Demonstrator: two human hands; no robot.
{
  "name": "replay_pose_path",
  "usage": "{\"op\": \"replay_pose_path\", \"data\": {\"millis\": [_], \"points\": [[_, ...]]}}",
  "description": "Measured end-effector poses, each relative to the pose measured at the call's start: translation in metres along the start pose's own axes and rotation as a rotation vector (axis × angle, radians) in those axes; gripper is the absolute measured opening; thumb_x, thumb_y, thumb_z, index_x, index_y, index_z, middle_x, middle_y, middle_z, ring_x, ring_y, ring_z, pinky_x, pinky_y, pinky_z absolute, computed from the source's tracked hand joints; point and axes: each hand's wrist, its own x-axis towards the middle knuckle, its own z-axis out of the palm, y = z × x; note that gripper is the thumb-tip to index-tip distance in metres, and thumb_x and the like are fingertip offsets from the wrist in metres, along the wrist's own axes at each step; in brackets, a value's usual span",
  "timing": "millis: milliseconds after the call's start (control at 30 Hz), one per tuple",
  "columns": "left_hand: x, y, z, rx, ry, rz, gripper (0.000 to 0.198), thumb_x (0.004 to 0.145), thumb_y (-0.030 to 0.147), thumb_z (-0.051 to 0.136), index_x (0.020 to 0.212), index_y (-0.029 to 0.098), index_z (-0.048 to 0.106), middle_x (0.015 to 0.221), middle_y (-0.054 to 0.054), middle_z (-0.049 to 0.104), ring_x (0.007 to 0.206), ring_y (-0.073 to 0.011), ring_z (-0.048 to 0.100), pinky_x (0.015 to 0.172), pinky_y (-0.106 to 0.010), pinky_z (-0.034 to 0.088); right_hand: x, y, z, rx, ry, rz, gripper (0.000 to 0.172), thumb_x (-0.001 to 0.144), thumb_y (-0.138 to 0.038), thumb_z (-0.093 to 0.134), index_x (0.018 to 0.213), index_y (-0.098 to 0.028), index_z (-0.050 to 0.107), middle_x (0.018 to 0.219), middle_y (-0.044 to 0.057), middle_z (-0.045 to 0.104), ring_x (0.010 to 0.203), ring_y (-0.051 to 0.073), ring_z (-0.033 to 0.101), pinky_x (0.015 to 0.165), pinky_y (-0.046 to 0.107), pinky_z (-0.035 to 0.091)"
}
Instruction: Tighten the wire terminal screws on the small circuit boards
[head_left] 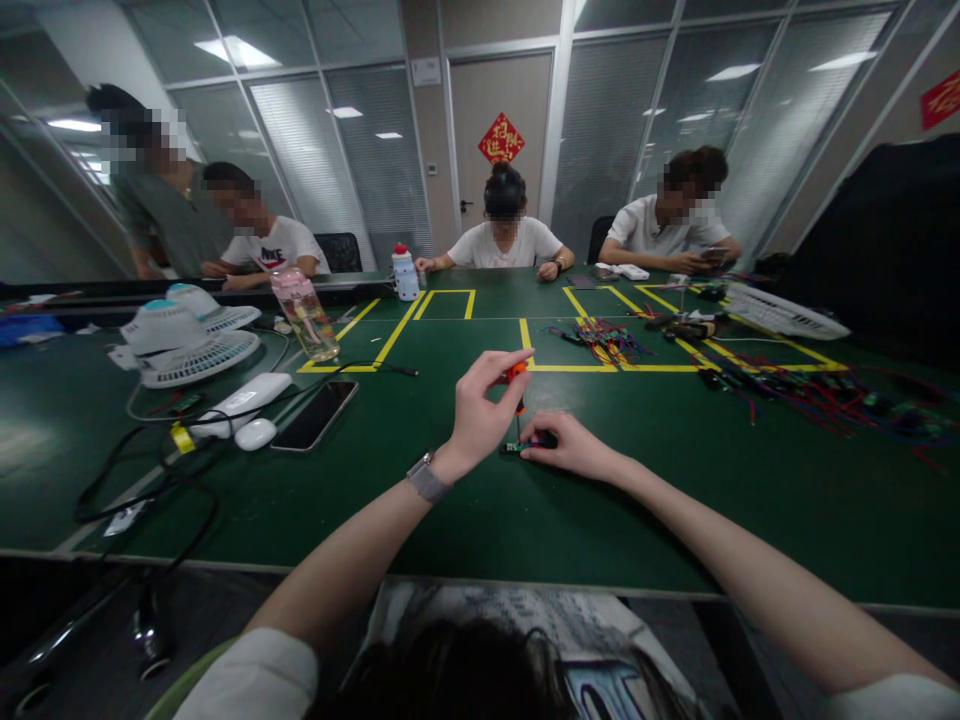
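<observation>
My left hand (486, 402) grips the orange and black handle of a screwdriver (519, 402) between thumb and fingers. The screwdriver stands upright, its thin shaft pointing down at a small green circuit board (511, 449) on the table. Whether the tip sits in a screw is too small to make out. From the right, my right hand (564, 445) pinches the board's end, where dark and coloured wires show. Its fingertips rest close beside the shaft. A grey watch band is on my left wrist.
On the green table (420, 500), a phone (315, 415), white mouse (255, 433), power strip (244, 403), cables and white fans (196, 345) lie left. A bottle (306, 315) stands behind them. Wired circuit boards (832, 395) and a wire bundle (600, 342) lie right. Several people are across the table.
</observation>
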Motion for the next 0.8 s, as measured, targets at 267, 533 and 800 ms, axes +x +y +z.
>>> {"op": "replay_pose_path", "data": {"millis": [267,533,800], "points": [[0.0009,-0.0016,-0.0005,-0.094,-0.036,-0.09,0.034,0.096,0.024,0.044,0.127,0.025,0.058,0.115,-0.007,0.06,0.097,-0.0145,0.062,0.082,-0.028,0.054,0.0002,-0.0008,0.0001,-0.003,0.0,0.007,0.012,0.077,-0.025,0.071,0.084,-0.016,0.069,0.074,0.001,0.061,0.068,0.015,0.056,0.066,0.027,0.043],[0.0036,-0.0026,-0.0033,0.144,0.07,-0.014,0.023,0.086,0.024,0.063,0.109,0.021,0.067,0.1,-0.005,0.061,0.091,-0.0142,0.06,0.078,-0.026,0.053,0.0,-0.0025,-0.0009,-0.013,-0.004,-0.002,0.012,0.077,-0.025,0.071,0.084,-0.015,0.069,0.074,0.002,0.061,0.068,0.015,0.056,0.066,0.027,0.042],[0.003,-0.0027,-0.0032,0.093,-0.032,0.036,0.031,0.091,0.019,0.055,0.121,0.023,0.061,0.104,-0.005,0.064,0.09,-0.0127,0.061,0.073,-0.023,0.053,0.0001,-0.0007,-0.0004,-0.01,-0.003,0.001,0.012,0.077,-0.025,0.072,0.084,-0.015,0.069,0.075,0.002,0.062,0.068,0.015,0.055,0.066,0.027,0.042]]}}
